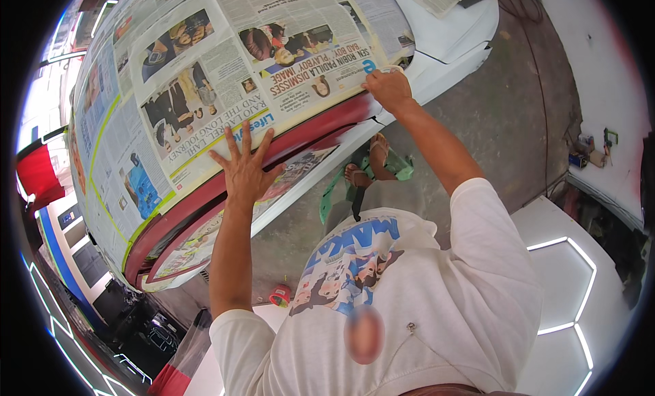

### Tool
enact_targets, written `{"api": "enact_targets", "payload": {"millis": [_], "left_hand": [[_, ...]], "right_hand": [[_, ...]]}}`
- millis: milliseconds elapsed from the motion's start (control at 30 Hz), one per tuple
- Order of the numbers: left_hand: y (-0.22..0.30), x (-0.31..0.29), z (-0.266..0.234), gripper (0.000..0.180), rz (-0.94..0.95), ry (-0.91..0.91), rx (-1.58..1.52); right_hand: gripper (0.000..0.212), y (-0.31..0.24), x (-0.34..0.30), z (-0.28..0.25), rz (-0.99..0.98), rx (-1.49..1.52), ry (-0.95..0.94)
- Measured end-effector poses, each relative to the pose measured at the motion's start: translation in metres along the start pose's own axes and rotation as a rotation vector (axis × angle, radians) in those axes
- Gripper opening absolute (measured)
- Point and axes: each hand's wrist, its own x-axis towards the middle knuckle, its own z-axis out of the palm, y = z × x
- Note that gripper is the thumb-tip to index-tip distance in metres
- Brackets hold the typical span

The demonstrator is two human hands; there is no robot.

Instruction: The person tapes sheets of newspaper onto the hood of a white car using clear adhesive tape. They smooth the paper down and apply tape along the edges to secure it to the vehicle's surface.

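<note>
Sheets of newspaper [205,89] cover the roof and glass of a car, joined by strips of pale yellow tape. My left hand [247,171] lies flat with fingers spread on the newspaper's near edge, just above the dark red roof rail [300,133]. At the same edge further right, my right hand [389,90] has its fingers bent and pressed together against the paper's corner. A small pale rounded thing shows beside these fingertips; whether it is a tape roll I cannot tell. More newspaper [300,171] covers the side window below the rail.
White body panels [443,61] of the car continue to the right. My feet in sandals stand on the grey concrete floor [471,116] beside green pieces [402,169]. A red tape-like ring [280,295] lies behind. Small items [593,150] sit by the right wall.
</note>
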Motion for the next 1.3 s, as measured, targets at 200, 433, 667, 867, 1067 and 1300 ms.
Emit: {"api": "enact_targets", "payload": {"millis": [200, 433, 667, 867, 1067, 1300], "left_hand": [[0.001, 0.001, -0.003, 0.091, -0.003, -0.022, 0.006], [0.001, 0.002, -0.005, 0.093, 0.001, -0.033, 0.002], [0.001, 0.001, 0.001, 0.094, 0.001, 0.008, 0.001], [0.007, 0.000, 0.003, 0.090, -0.036, 0.033, 0.004], [0.009, 0.000, -0.002, 0.084, -0.059, 0.025, 0.015], [0.029, 0.009, 0.000, 0.080, -0.200, 0.049, -0.065]], "right_hand": [[0.028, 0.006, -0.008, -0.004, 0.065, 0.009, 0.002], [0.029, 0.000, -0.007, 0.007, 0.122, 0.001, 0.033], [0.028, -0.008, 0.002, 0.013, 0.165, 0.043, -0.011], [0.019, -0.015, 0.014, 0.009, 0.249, 0.057, -0.096], [0.014, -0.023, 0.025, -0.012, 0.334, 0.093, -0.192], [0.023, -0.021, 0.020, -0.010, 0.322, 0.088, -0.142]]}}
